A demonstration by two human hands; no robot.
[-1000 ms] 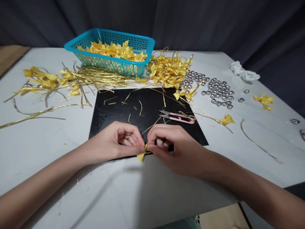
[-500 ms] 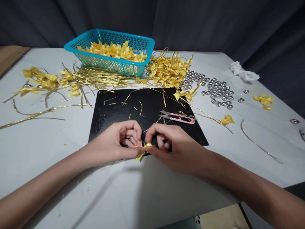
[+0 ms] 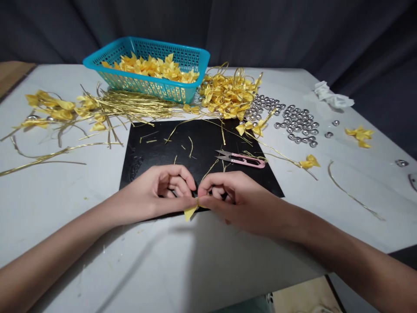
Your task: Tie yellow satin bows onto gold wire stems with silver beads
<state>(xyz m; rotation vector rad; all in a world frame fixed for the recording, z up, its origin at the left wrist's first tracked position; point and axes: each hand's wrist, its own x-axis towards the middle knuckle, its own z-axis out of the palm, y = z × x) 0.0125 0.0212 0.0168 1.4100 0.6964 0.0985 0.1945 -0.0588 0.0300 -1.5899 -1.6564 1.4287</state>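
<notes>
Between my two hands is a small yellow ribbon bow (image 3: pixel 190 212), mostly covered by my fingers, with one pointed tail hanging below. My left hand (image 3: pixel 163 191) pinches it from the left between thumb and fingers. From the other side, my right hand (image 3: pixel 228 191) presses thumb and forefinger on the same bow. A thin gold cord runs up from the right fingertips. Both hands are over the near edge of a black mat (image 3: pixel 156 152). Just beyond the right hand lie pink-handled thread snips (image 3: pixel 243 159), blades pointing left, among gold cord scraps.
A blue basket (image 3: pixel 146 82) of yellow ribbon pieces stands at the back. Gold cords (image 3: pixel 137 105) lie before it, with a pile of yellow bows (image 3: pixel 228 98) beside. Silver beads (image 3: pixel 299 121), a crumpled white tissue (image 3: pixel 332 96) and single ribbons are to the right.
My right fingers have closed further over the bow, hiding the round golden part that showed before. The view has shifted slightly; the hands stay in nearly the same place.
</notes>
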